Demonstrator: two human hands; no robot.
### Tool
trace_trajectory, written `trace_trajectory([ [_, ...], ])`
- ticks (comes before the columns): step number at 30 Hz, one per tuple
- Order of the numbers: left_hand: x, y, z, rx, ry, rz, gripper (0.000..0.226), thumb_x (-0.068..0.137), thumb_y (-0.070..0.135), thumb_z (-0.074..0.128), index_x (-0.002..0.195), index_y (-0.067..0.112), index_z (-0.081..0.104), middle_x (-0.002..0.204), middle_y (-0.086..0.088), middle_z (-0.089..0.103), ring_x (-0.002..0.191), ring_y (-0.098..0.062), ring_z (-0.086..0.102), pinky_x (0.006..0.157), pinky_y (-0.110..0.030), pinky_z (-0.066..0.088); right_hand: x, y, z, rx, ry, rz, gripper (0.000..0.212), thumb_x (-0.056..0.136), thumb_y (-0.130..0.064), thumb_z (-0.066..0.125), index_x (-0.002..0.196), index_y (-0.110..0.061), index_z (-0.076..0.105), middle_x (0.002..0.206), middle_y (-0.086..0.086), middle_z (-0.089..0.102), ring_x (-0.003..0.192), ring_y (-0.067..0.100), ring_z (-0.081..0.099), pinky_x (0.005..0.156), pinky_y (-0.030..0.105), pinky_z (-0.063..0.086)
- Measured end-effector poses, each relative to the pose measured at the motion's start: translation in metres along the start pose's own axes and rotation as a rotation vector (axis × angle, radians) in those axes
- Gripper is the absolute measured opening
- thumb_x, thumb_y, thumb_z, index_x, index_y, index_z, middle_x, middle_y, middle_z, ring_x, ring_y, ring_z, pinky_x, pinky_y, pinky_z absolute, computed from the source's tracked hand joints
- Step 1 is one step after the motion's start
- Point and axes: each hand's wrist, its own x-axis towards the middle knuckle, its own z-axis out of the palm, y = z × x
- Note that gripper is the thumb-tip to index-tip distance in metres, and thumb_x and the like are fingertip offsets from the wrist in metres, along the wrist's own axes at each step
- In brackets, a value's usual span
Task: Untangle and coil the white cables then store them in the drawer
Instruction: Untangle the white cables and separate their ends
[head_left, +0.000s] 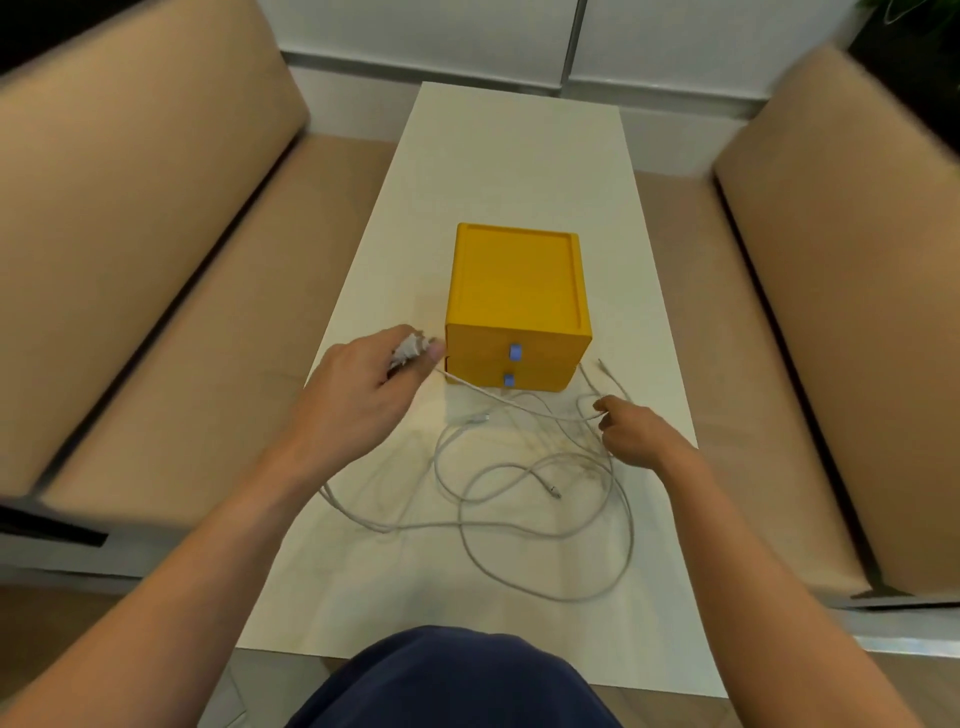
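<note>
Our left hand (371, 387) grips a small bunch of white cable (409, 347), just beside the left front corner of the yellow drawer box (514, 291). Our right hand (636, 434) pinches one strand (519, 401) that runs across toward the left hand. Between and below both hands, the tangled white cables (524, 499) lie in loose loops on the desk (519, 156). Both drawers sit pushed in, their blue pulls (515, 352) facing us, so we cannot see inside them.
</note>
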Motion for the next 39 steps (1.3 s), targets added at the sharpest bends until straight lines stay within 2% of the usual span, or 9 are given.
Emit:
trace_trajectory([
  [4, 0.003, 0.01, -0.012, -0.125, 0.168, -0.086, 0.055, 0.103, 0.047, 0.05, 0.074, 0.0, 0.052, 0.054, 0.01, 0.038, 0.05, -0.007, 0.036, 0.049, -0.022, 0.029, -0.006, -0.006, -0.003, -0.005, 0.008, -0.04, 0.09, 0.094, 0.0, 0.045, 0.164, -0.027, -0.005, 0.142, 0.011, 0.06, 0.124, 0.032, 0.06, 0.098, 0.039, 0.046],
  [7, 0.005, 0.01, -0.024, -0.187, 0.231, -0.122, 0.059, 0.102, 0.054, 0.049, 0.066, 0.011, 0.031, 0.055, 0.014, 0.027, 0.049, -0.007, 0.025, 0.046, -0.024, 0.02, -0.004, -0.007, -0.002, -0.077, 0.068, -0.013, 0.092, 0.101, -0.019, 0.046, 0.159, -0.027, -0.024, 0.101, 0.015, 0.069, 0.088, 0.033, 0.067, 0.085, 0.045, 0.055],
  [9, 0.005, 0.009, -0.03, -0.227, 0.243, -0.129, 0.062, 0.102, 0.057, 0.048, 0.066, 0.012, 0.026, 0.059, 0.003, 0.027, 0.054, -0.011, 0.024, 0.051, -0.031, 0.021, -0.013, -0.016, -0.005, -0.188, 0.081, 0.038, 0.087, 0.102, -0.026, 0.047, 0.161, -0.019, -0.016, 0.1, 0.013, 0.064, 0.086, 0.032, 0.065, 0.08, 0.043, 0.054],
  [13, 0.002, 0.005, -0.033, -0.322, 0.209, -0.156, 0.067, 0.101, 0.062, 0.049, 0.065, 0.009, 0.027, 0.062, -0.007, 0.028, 0.059, -0.022, 0.024, 0.056, -0.039, 0.023, -0.044, -0.051, -0.005, -0.305, 0.213, -0.055, 0.032, 0.101, -0.033, 0.048, 0.128, -0.018, 0.054, 0.121, 0.014, 0.065, 0.107, 0.037, 0.064, 0.08, 0.039, 0.048],
  [16, -0.004, 0.003, -0.028, -0.368, 0.154, -0.15, 0.062, 0.1, 0.064, 0.048, 0.064, 0.019, 0.026, 0.057, -0.001, 0.027, 0.057, -0.021, 0.023, 0.054, -0.037, 0.023, -0.05, -0.091, 0.019, -0.098, 0.113, -0.233, 0.023, 0.097, -0.048, 0.054, 0.096, -0.027, 0.062, 0.104, 0.005, 0.069, 0.097, 0.029, 0.065, 0.076, 0.036, 0.05],
  [20, -0.011, 0.004, -0.022, -0.371, 0.116, -0.156, 0.055, 0.099, 0.059, 0.047, 0.064, 0.022, 0.027, 0.053, 0.01, 0.029, 0.052, -0.011, 0.026, 0.048, -0.028, 0.024, -0.027, -0.136, 0.07, 0.089, 0.09, -0.232, 0.05, 0.095, -0.064, 0.051, 0.067, -0.023, 0.054, 0.075, 0.0, 0.062, 0.079, 0.028, 0.063, 0.062, 0.033, 0.042],
  [25, -0.022, 0.002, -0.014, -0.309, 0.08, -0.168, 0.053, 0.103, 0.048, 0.048, 0.063, 0.022, 0.025, 0.05, 0.015, 0.026, 0.046, -0.005, 0.024, 0.046, -0.019, 0.022, -0.004, -0.154, 0.114, 0.12, 0.153, -0.059, 0.049, 0.089, -0.069, 0.054, 0.094, -0.022, 0.065, 0.101, 0.004, 0.067, 0.096, 0.033, 0.065, 0.073, 0.035, 0.045],
  [30, -0.026, -0.011, -0.015, -0.338, 0.123, -0.183, 0.05, 0.098, 0.045, 0.058, 0.067, 0.022, 0.026, 0.062, 0.012, 0.022, 0.055, -0.007, 0.022, 0.052, -0.024, 0.02, -0.008, -0.148, 0.114, 0.203, 0.135, -0.06, 0.018, 0.091, -0.031, 0.055, 0.094, -0.016, 0.065, 0.098, 0.007, 0.068, 0.087, 0.03, 0.062, 0.072, 0.034, 0.048],
  [39, -0.021, -0.031, -0.002, -0.515, -0.019, -0.327, 0.043, 0.103, 0.056, 0.048, 0.082, 0.018, 0.051, 0.059, 0.012, 0.031, 0.052, -0.01, 0.025, 0.048, -0.026, 0.024, -0.092, -0.143, 0.08, 1.039, 0.137, -0.095, 0.017, 0.104, -0.022, 0.049, 0.112, -0.024, 0.064, 0.077, 0.008, 0.062, 0.059, 0.016, 0.063, 0.06, 0.034, 0.05],
])
